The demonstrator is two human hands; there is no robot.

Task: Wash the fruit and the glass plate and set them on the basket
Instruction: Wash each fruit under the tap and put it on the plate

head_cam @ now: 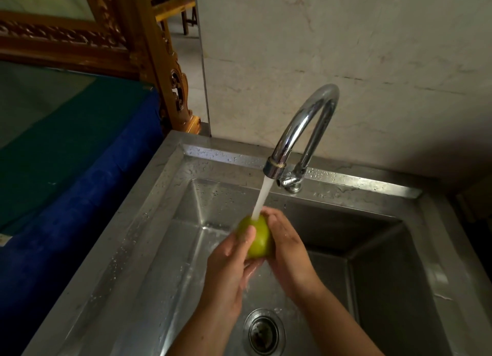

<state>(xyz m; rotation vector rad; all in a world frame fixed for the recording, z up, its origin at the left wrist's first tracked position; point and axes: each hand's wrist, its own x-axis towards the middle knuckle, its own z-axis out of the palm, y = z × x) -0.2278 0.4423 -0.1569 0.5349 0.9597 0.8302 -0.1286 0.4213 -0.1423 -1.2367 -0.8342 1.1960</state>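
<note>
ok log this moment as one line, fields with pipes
step: rinsing fruit | left hand and right hand: both gripping green fruit | tap: running onto fruit | over sink | plate, basket: not in view

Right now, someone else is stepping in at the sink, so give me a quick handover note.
Left hand and right hand both grip the green fruit under the running stream from the faucet, above the steel sink.
Done: rinsing of this fruit is under way.
Left: finish it and set it on the basket, then wash the glass plate. Neither basket nor plate is in view, so locate them first. The tap is running.
</note>
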